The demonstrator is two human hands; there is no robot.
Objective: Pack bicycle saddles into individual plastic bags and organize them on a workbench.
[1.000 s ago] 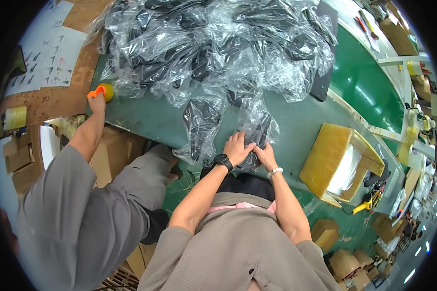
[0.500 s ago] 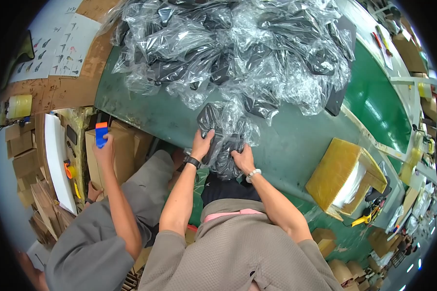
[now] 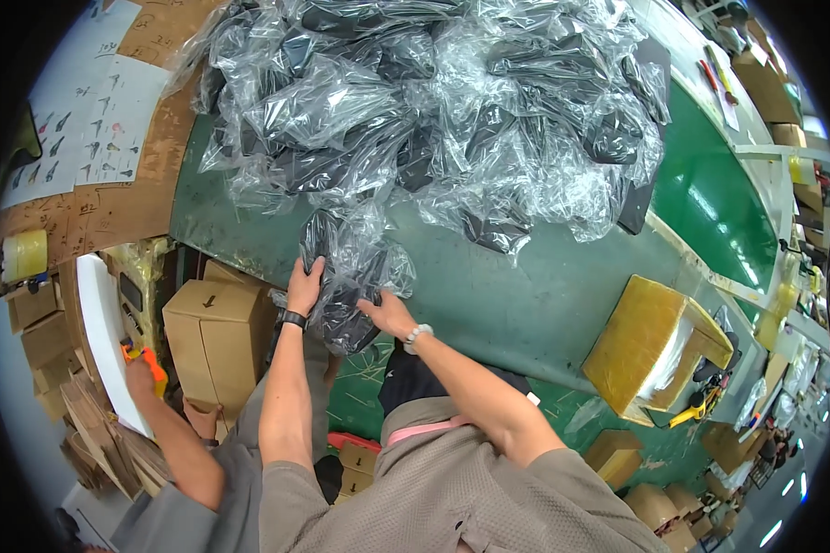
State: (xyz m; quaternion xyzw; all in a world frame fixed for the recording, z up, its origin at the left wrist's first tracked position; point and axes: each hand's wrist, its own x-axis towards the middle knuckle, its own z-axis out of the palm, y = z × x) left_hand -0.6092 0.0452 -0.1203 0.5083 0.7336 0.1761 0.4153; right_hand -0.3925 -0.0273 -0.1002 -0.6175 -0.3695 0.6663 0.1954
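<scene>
Several black parts in clear plastic bags point(image 3: 346, 318) are bunched together at the table's near edge, between my two hands. My left hand point(image 3: 304, 288) grips their left side, thumb on top. My right hand point(image 3: 389, 315) closes on the right side of the same bundle. What the parts are cannot be made out through the wrinkled film. Just beyond lies a large heap of similar bagged black parts point(image 3: 415, 120) on the green tabletop point(image 3: 526, 304).
On my left, a co-worker's hand point(image 3: 143, 380) is at an orange tool point(image 3: 155, 367); the other touches a brown carton point(image 3: 210, 327). A yellow-taped box point(image 3: 632, 341) sits on the table's right. Cartons point(image 3: 613, 456) stand on the floor at right.
My hands and the bagged bundle have shifted left along the table edge. The co-worker's arm has dropped left and away from the carton; the blue-and-orange object no longer shows.
</scene>
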